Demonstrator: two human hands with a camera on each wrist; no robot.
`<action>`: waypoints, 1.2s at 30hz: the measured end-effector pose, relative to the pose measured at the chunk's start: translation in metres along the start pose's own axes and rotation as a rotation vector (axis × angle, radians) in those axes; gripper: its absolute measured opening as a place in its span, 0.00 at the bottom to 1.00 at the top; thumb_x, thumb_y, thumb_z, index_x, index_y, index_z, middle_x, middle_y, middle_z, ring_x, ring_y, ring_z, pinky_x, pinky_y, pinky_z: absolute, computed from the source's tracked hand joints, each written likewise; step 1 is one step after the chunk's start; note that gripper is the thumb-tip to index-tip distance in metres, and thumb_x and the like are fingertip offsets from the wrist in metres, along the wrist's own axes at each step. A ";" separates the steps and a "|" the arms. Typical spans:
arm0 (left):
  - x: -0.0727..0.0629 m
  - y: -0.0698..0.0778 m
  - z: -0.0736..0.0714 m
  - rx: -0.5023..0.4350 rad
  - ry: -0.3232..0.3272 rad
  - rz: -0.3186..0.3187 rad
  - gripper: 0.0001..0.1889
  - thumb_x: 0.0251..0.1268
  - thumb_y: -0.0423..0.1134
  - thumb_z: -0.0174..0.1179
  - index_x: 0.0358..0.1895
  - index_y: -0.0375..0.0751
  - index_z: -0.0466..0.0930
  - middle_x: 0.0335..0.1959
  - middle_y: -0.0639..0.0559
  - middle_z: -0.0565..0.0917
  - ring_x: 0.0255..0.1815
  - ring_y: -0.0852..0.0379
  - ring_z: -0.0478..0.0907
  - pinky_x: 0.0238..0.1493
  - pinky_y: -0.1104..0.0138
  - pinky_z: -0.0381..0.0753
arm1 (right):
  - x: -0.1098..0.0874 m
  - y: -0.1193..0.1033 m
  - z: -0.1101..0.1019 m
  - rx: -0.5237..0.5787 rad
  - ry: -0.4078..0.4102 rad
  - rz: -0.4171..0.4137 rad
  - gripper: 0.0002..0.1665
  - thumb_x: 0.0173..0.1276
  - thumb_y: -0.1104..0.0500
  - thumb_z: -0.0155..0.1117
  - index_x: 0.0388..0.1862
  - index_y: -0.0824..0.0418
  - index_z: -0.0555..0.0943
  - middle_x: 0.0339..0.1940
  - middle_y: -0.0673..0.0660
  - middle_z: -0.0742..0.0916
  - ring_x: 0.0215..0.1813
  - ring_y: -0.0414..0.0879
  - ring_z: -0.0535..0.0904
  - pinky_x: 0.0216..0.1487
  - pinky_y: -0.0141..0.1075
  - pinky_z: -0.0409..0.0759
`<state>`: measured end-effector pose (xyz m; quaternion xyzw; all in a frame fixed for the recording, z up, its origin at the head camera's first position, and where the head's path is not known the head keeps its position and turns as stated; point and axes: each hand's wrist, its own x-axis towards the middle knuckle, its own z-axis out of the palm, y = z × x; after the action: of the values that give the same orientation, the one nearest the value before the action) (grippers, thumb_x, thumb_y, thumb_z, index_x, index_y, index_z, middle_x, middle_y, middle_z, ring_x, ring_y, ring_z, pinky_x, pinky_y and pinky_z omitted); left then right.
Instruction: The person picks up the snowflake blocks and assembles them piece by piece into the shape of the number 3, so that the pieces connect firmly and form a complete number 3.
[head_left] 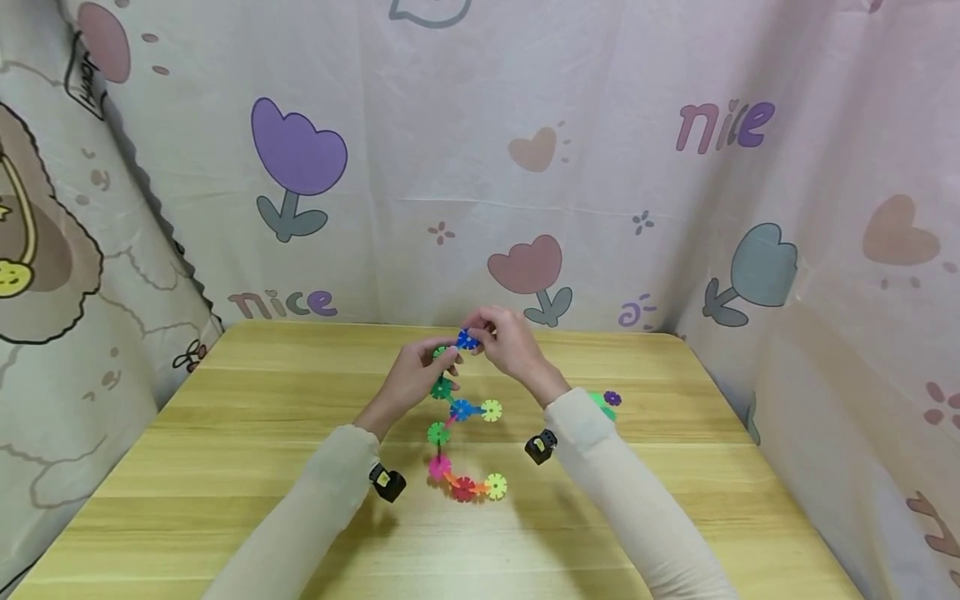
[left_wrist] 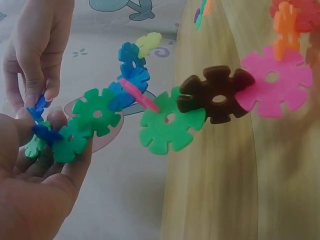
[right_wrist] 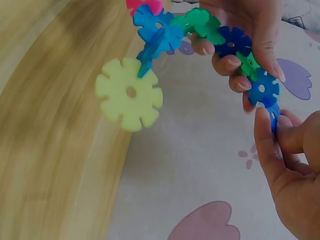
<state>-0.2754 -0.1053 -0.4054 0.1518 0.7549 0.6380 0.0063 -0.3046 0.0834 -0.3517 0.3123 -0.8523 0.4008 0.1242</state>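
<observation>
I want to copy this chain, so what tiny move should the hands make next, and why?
Perhaps the right hand should press its blue snowflake disc into the neighbouring blue disc: they meet, though how firmly is unclear, and the left hand grips the disc chain.

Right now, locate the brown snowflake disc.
In the left wrist view, the brown snowflake disc sits right of centre, interlocked between a light-green disc and a pink disc.

light yellowish wood-grain table (head_left: 225, 467), pale printed fabric (head_left: 420, 150) hanging behind it, purple tulip print (head_left: 300, 154), dusty-pink tulip print (head_left: 528, 264), grey-blue tulip print (head_left: 763, 265), multicoloured "nice" lettering (head_left: 727, 127)
</observation>
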 end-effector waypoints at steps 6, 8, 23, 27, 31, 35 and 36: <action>0.000 0.003 -0.001 0.012 0.003 -0.003 0.19 0.83 0.39 0.51 0.67 0.35 0.77 0.41 0.43 0.83 0.41 0.38 0.86 0.41 0.57 0.91 | 0.001 -0.005 0.005 0.030 0.045 0.025 0.06 0.72 0.72 0.63 0.42 0.69 0.86 0.35 0.63 0.89 0.30 0.49 0.87 0.31 0.28 0.86; 0.000 0.003 -0.002 0.018 0.007 0.001 0.18 0.83 0.38 0.51 0.67 0.34 0.77 0.40 0.43 0.83 0.40 0.37 0.86 0.40 0.58 0.91 | 0.002 -0.006 0.008 0.045 0.050 0.035 0.06 0.72 0.73 0.63 0.42 0.70 0.86 0.35 0.64 0.89 0.30 0.50 0.87 0.30 0.28 0.86; -0.003 0.001 -0.005 0.010 -0.029 0.035 0.19 0.83 0.39 0.51 0.67 0.35 0.77 0.44 0.42 0.82 0.38 0.54 0.84 0.39 0.61 0.91 | 0.000 -0.006 -0.004 0.014 -0.022 0.008 0.07 0.74 0.70 0.63 0.45 0.68 0.87 0.40 0.63 0.90 0.34 0.55 0.88 0.33 0.28 0.86; -0.004 -0.001 -0.006 0.000 -0.035 0.048 0.19 0.83 0.40 0.51 0.67 0.34 0.77 0.45 0.42 0.82 0.38 0.55 0.84 0.39 0.62 0.91 | -0.001 -0.007 -0.005 -0.002 -0.019 0.016 0.07 0.74 0.69 0.64 0.45 0.67 0.87 0.40 0.62 0.91 0.34 0.50 0.87 0.32 0.28 0.86; -0.004 -0.003 -0.006 0.009 -0.037 0.052 0.19 0.83 0.40 0.51 0.67 0.35 0.77 0.45 0.41 0.82 0.38 0.54 0.84 0.38 0.62 0.91 | -0.002 -0.006 -0.005 0.012 -0.023 0.030 0.07 0.73 0.69 0.64 0.45 0.67 0.87 0.41 0.62 0.92 0.34 0.48 0.87 0.32 0.29 0.86; -0.005 -0.003 -0.006 0.013 -0.034 0.049 0.19 0.83 0.39 0.51 0.67 0.34 0.76 0.47 0.39 0.82 0.42 0.42 0.85 0.38 0.63 0.91 | -0.002 -0.005 -0.003 0.015 -0.029 0.031 0.07 0.73 0.69 0.65 0.45 0.67 0.87 0.40 0.62 0.92 0.33 0.48 0.87 0.32 0.29 0.86; -0.005 -0.002 -0.006 0.011 -0.034 0.048 0.19 0.83 0.39 0.51 0.67 0.34 0.76 0.47 0.39 0.82 0.43 0.39 0.85 0.38 0.63 0.91 | -0.002 -0.005 -0.003 0.014 -0.031 0.032 0.07 0.73 0.69 0.65 0.45 0.67 0.87 0.40 0.62 0.92 0.33 0.47 0.87 0.32 0.29 0.86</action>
<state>-0.2720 -0.1132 -0.4075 0.1805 0.7544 0.6311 0.0029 -0.2997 0.0840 -0.3478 0.3054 -0.8561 0.4041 0.1024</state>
